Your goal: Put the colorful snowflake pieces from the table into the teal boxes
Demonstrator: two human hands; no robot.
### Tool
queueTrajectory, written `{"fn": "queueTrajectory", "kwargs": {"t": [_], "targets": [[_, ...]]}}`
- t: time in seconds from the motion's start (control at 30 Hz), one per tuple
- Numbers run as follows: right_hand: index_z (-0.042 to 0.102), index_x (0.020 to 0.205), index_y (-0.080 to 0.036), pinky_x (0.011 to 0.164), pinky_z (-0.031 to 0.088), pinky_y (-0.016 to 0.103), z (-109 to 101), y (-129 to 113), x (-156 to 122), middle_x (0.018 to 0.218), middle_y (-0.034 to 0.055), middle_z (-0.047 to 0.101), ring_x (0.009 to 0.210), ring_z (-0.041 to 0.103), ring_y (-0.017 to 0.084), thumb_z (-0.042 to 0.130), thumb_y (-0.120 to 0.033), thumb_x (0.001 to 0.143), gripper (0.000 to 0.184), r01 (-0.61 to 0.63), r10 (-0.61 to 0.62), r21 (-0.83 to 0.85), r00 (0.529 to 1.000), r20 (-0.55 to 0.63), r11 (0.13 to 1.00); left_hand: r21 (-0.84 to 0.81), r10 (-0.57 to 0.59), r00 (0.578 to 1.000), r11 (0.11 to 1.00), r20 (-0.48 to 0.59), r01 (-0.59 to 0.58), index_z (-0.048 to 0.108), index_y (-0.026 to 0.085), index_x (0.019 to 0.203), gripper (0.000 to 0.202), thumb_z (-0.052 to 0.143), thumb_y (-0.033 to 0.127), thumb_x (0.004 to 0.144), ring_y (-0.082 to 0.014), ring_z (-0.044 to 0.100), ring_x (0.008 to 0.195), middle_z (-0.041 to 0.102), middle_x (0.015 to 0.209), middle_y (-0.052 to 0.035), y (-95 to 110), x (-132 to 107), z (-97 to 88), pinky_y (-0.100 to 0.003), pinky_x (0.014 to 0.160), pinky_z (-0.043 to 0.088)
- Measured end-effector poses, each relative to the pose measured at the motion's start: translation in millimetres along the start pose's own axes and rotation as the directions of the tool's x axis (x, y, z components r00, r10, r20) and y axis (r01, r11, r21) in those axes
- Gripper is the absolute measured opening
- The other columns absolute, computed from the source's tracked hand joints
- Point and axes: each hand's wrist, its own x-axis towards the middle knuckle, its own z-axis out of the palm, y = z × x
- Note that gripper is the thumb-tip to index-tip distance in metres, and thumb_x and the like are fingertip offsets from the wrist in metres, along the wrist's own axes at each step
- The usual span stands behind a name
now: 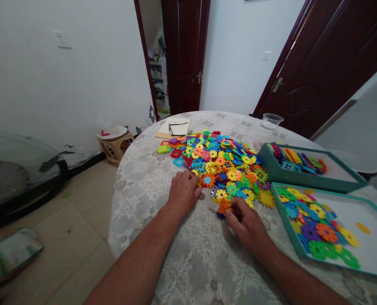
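A big heap of colourful plastic gear-shaped discs (220,163) lies on a round table covered with a lace cloth (163,178). My left hand (184,191) rests palm down at the heap's near left edge, fingers curled onto the discs. My right hand (247,222) is at the heap's near edge, its fingers pinched on an orange disc (224,206) with a blue one under it.
Two teal box trays stand at the right: the near one (375,237) holds several discs, the far one (271,169) holds stacked pieces. Glasses (178,127) lie on a notepad at the back; a clear plastic cup (271,120) stands beyond. A small stool (115,142) stands by the wall.
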Motion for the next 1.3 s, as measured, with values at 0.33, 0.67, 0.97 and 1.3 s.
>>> {"fn": "queueTrajectory", "kwargs": {"t": [0.33,0.67,0.97,1.3], "targets": [[0.057,0.093,-0.023,0.060,0.039,0.027,0,4,1,0.071,-0.0016,0.060,0.064,0.054,0.017,0.056,-0.041,0.097,0.019,0.006,-0.006,0.027,1.000,-0.007,1.000,0.080,0.098,0.991,0.991,0.086,-0.105,0.068,0.019,0.107,0.018,0.063,0.030,0.094,-0.0323,0.057,0.113,0.063,0.118,-0.0136,24,-8,-1.9,-0.046,0.092,0.046],[0.060,0.099,-0.023,0.063,0.042,0.029,-1,10,0,0.075,-0.0013,0.060,0.068,0.056,0.018,0.055,-0.042,0.099,0.020,-0.002,0.002,0.055,1.000,0.001,0.998,-0.088,0.126,0.988,0.989,0.085,-0.119,0.063,0.019,0.100,0.019,0.052,0.007,0.091,-0.0260,0.059,0.103,0.064,0.108,-0.0108,44,-22,-6.8,-0.039,0.091,0.049],[0.057,0.130,-0.022,0.061,0.048,0.030,-5,13,-6,0.089,0.0029,0.066,0.067,0.058,0.018,0.051,-0.043,0.101,0.036,0.000,-0.001,0.374,1.000,0.003,0.927,-0.875,0.107,0.948,0.426,0.299,0.228,0.062,0.019,0.094,0.010,0.064,0.025,0.086,-0.0116,0.052,0.067,0.060,0.076,0.0029,56,-22,-20.8,-0.024,0.061,0.040],[0.059,0.111,-0.021,0.069,0.051,0.029,-2,10,1,0.087,0.0022,0.065,0.075,0.061,0.018,0.048,-0.043,0.104,0.026,-0.016,0.006,0.317,0.999,0.034,0.948,-0.921,0.169,0.924,0.254,0.343,0.296,0.063,0.018,0.096,0.018,0.068,0.019,0.079,-0.0138,0.062,0.078,0.067,0.086,-0.0005,54,-18,-9.5,-0.025,0.071,0.048]]}}
